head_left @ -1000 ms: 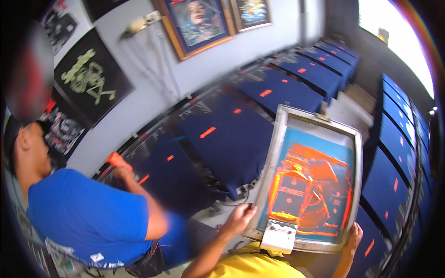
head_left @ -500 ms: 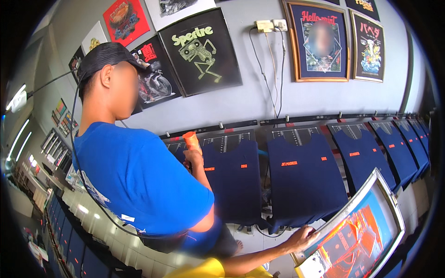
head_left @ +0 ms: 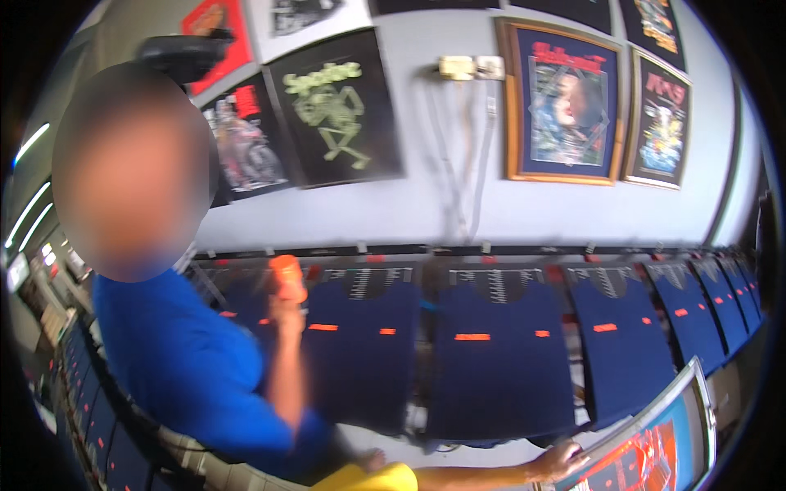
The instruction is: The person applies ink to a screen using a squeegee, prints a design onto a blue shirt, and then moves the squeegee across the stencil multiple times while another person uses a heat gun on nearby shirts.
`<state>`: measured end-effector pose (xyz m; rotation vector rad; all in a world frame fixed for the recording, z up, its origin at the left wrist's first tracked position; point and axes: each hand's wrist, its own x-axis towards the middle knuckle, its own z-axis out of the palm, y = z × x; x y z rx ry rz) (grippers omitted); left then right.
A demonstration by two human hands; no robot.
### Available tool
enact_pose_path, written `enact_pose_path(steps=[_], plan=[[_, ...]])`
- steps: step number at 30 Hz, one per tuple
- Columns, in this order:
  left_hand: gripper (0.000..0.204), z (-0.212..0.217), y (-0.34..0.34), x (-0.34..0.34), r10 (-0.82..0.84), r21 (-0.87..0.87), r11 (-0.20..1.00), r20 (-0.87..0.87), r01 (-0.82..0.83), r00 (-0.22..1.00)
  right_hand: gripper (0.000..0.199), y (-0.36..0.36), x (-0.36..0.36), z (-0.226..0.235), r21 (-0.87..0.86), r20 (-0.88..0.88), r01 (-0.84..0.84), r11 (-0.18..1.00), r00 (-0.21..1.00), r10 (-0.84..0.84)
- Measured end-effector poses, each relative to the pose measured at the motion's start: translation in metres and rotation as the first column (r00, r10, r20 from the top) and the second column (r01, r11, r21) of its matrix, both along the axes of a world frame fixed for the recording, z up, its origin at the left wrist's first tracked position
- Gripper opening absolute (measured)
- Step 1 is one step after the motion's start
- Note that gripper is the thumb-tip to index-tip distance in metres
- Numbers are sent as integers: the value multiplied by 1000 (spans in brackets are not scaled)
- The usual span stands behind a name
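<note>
Item, one printing screen (head_left: 655,446): pale-rimmed, with orange ink showing on its blue mesh; it is sitting at the lower right, partly running out of view, slanting with its upper end pointing right and away from the wearer. It is overlapping the row of navy shirts (head_left: 503,376) in the view; whether it is touching any cloth, one cannot tell. Step in hand, by judgement: the screen is being held up and carried alongside the shirts. Next move, by judgement: it is calling for a steady hold on both sides of the screen, with the inked mesh staying clear of the cloth. Hands, two: the left hand (head_left: 563,460) is apparently curling closed round the screen's left edge, blur hiding the exact placing of the fingers; the right hand is lying out of view, its hold impossible to tell. Pose: the left forearm (head_left: 483,477) is extending rightward, nearly level, along the lower edge from a yellow sleeve (head_left: 364,477). Also present: a co-worker in blue (head_left: 184,356), standing at the left and holding an orange tool (head_left: 288,278) nearly upright.
</note>
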<state>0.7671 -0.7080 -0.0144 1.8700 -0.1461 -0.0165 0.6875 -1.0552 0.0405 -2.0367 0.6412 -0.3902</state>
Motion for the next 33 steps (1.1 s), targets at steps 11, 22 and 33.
enact_pose_path(steps=[11, 22, 33], plan=[[33, 48, 14, 74, 18, -74, 997, -224, -36, 974, 27, -63, -37, 0, 208, 38, 276, 938, 956, -290], [36, 65, -55, 123, -56, -202, 979, -281, -2, 958, 28, -113, -5, 68, 160, 2, 372, 914, 926, -377], [35, 88, -126, 197, -117, -118, 990, -329, 82, 937, 29, -177, 67, 108, 176, -30, 388, 905, 921, -389]])
